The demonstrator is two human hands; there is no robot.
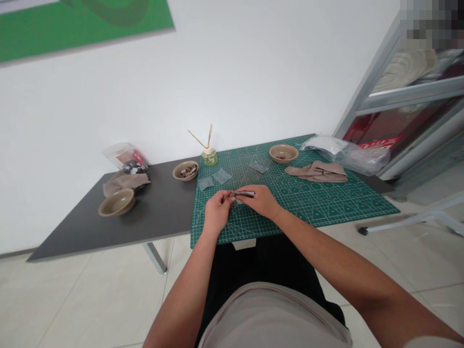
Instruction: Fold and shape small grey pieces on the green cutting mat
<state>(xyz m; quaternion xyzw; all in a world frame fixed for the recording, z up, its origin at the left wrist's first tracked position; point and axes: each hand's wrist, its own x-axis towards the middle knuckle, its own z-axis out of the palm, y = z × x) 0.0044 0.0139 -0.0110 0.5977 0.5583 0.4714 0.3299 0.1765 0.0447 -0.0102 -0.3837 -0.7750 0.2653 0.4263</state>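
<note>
Both of my hands meet over the front part of the green cutting mat [300, 212]. Between them is a small, thin grey pouch-like piece [247, 194], mostly hidden by the fingers. My left hand [217, 210] pinches its left end with thumb and fingertips. My right hand [264, 199] is closed around the right part. Just beyond the hands lie flat grey-blue packets: one packet [206, 183] at the left, a second packet [222, 176] beside it, and a third packet [258, 167] farther right.
A bowl of small dark and pale pieces [186, 170] stands left of the mat, another bowl [283, 153] on it. A reed diffuser [209, 155] stands at the back. Brown cloth [319, 172] and a plastic bag [348, 152] lie right; a tan bowl [116, 203] stands far left.
</note>
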